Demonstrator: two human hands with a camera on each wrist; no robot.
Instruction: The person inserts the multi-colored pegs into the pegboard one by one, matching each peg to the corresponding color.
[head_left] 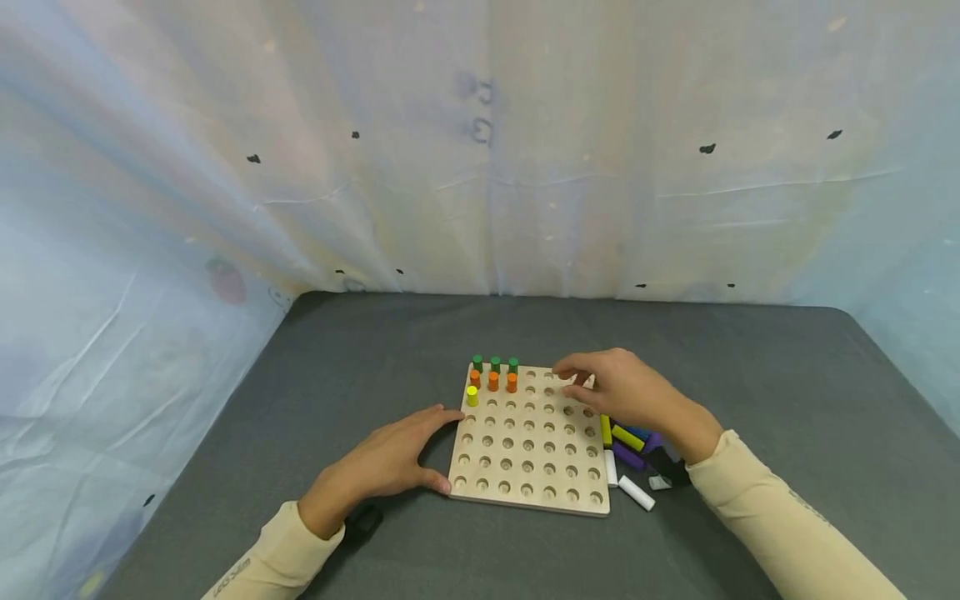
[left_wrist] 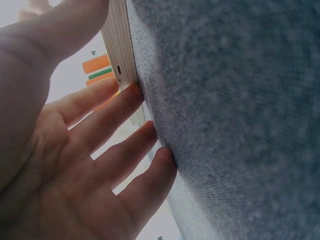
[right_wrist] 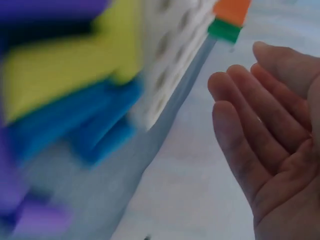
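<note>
A pale wooden board [head_left: 517,477] with rows of round holes lies on the dark cloth. Three green pegs [head_left: 496,365] stand in its back row, three orange pegs [head_left: 492,381] in the row before them, and one yellow peg [head_left: 472,396] in front at the left. My left hand [head_left: 390,454] rests at the board's left side, thumb and forefinger touching the edge, fingers extended in the left wrist view. Over the back right corner hovers my right hand [head_left: 626,387], fingers loosely bent; nothing shows in it in the right wrist view.
Beside the board's right edge lies a loose pile: yellow pegs [head_left: 628,437], purple pegs [head_left: 628,457], blue pegs [right_wrist: 105,135] and white pegs [head_left: 637,493]. Part of this pile is hidden under my right wrist. A pale printed curtain [head_left: 525,208] hangs behind the table [head_left: 375,333].
</note>
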